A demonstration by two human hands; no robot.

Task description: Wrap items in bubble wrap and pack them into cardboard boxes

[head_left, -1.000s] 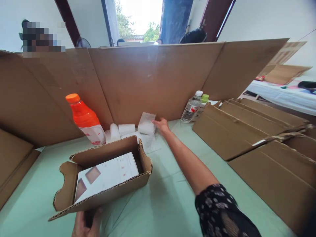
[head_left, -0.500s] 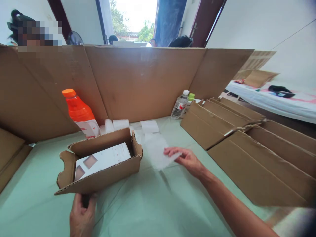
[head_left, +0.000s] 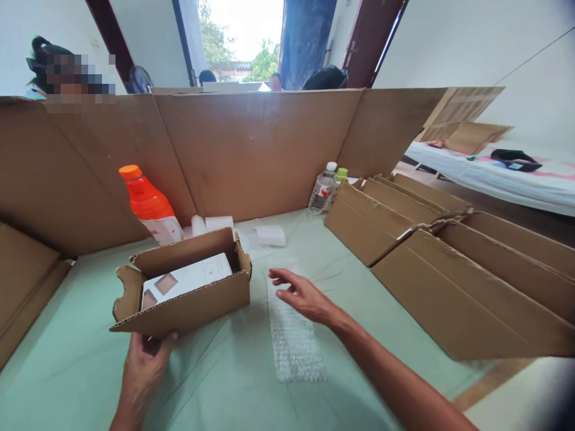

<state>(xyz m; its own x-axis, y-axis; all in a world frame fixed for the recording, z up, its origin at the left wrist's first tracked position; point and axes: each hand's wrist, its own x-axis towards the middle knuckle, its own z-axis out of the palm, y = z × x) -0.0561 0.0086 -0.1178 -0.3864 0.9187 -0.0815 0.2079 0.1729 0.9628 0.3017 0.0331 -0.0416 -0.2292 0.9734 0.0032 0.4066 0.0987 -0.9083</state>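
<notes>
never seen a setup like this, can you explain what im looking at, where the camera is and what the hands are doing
There's no machine here: these are a person's bare hands, seen by one camera worn on the head, looking forward and down. The left hand is at the near side of an open cardboard box; its exact grip is hidden. Inside the box lies a white carton. The right hand, fingers apart, is over a strip of bubble wrap and seems to hold nothing. Also on the green cover are an orange bottle, a clear bottle and, at right, more cardboard boxes.
</notes>
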